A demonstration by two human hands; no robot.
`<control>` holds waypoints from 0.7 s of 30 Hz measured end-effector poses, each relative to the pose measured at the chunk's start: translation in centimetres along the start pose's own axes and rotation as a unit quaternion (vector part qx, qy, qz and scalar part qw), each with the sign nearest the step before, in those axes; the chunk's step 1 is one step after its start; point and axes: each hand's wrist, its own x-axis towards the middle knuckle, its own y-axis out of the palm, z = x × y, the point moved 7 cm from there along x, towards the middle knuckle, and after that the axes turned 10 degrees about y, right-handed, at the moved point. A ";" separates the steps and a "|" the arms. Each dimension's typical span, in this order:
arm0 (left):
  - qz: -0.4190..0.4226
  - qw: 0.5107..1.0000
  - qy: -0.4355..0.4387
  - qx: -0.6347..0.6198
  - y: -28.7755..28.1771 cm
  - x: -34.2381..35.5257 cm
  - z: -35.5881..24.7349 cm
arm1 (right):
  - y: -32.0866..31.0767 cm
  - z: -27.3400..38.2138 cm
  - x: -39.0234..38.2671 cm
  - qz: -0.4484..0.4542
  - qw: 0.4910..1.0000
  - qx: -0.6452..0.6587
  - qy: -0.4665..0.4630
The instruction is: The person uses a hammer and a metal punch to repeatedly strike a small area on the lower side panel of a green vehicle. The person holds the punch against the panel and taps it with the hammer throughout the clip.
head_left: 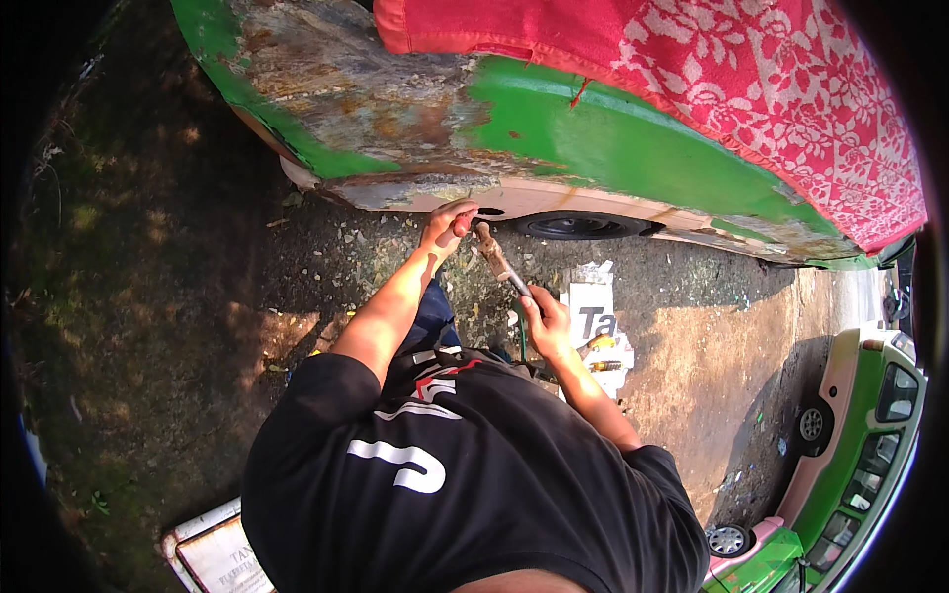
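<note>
My left hand (447, 223) is up at the lower edge of a green car body (593, 128) with rusted, bare patches. Its fingers curl against the pale sill (554, 201), right beside the upper end of a rusty long tool (497, 259). Whether that hand grips the tool or only rests by it is unclear. My right hand (546, 322) is closed around the tool's lower handle end. The tool slants up and to the left toward the sill. My black shirt fills the lower middle of the view.
A black wheel (578, 226) sits under the sill. A red patterned cloth (751, 79) covers the car's top. White paper (593, 318) with small tools lies on the gravel. Two green and pink cars (860, 445) stand at right, and a white board (217, 555) lies at lower left.
</note>
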 end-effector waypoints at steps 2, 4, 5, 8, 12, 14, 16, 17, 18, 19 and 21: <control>0.016 0.999 -0.004 -0.029 0.2 0.4 -0.1 | -0.2 0.5 -0.2 0.014 0.999 0.021 -0.039; 0.028 0.998 -0.024 -0.052 0.5 0.5 -0.1 | 1.4 0.2 1.1 0.038 0.993 -0.113 0.019; 0.032 0.997 -0.043 -0.060 0.6 0.4 0.0 | 1.7 0.5 1.1 0.039 0.992 -0.123 0.001; 0.026 0.998 -0.014 -0.049 0.7 0.6 -0.1 | 1.3 2.7 -0.2 0.048 0.997 -0.048 -0.040; 0.041 0.998 -0.042 -0.038 0.5 0.6 0.5 | 1.8 2.8 0.0 0.027 0.996 -0.068 -0.054; 0.041 0.997 -0.054 -0.043 0.4 0.9 0.0 | 2.3 1.7 1.1 0.030 0.990 -0.138 0.025; 0.050 0.996 -0.060 -0.044 0.6 0.6 -0.5 | 2.0 2.1 0.1 0.032 0.992 -0.116 0.026; 0.046 0.993 -0.091 -0.066 0.7 0.8 0.3 | 1.6 2.7 0.1 0.027 0.999 -0.039 -0.017; 0.033 0.997 -0.061 -0.047 0.3 0.9 0.3 | 1.4 3.1 -0.1 0.035 0.999 -0.002 -0.037; 0.021 0.998 -0.043 -0.045 0.3 0.9 0.0 | 1.2 3.3 -0.1 0.018 0.998 0.008 -0.060; 0.013 0.998 -0.043 -0.054 0.5 0.9 0.1 | 1.6 2.6 0.4 0.008 0.998 -0.033 -0.057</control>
